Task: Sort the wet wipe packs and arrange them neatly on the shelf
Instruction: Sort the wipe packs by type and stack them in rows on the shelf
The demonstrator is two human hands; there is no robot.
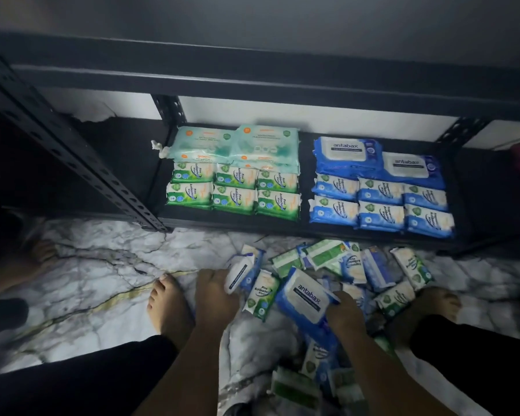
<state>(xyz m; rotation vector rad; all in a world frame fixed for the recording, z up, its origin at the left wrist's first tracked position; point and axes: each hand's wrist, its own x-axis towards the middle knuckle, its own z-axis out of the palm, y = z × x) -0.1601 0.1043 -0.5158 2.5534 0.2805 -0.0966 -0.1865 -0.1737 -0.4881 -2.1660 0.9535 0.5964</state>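
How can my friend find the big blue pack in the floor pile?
Find the black shelf, then look down to the messy pile of packs on the marble floor. In the middle of it, the person's right grip holds the big blue pack. Its upturned white lid reads antabax, and it is much bigger than the little green and blue packs around it.

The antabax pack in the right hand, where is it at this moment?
In the head view, the antabax pack sits low, right of centre, held by the right hand over the loose pile on the floor, right of a small green Pine pack.
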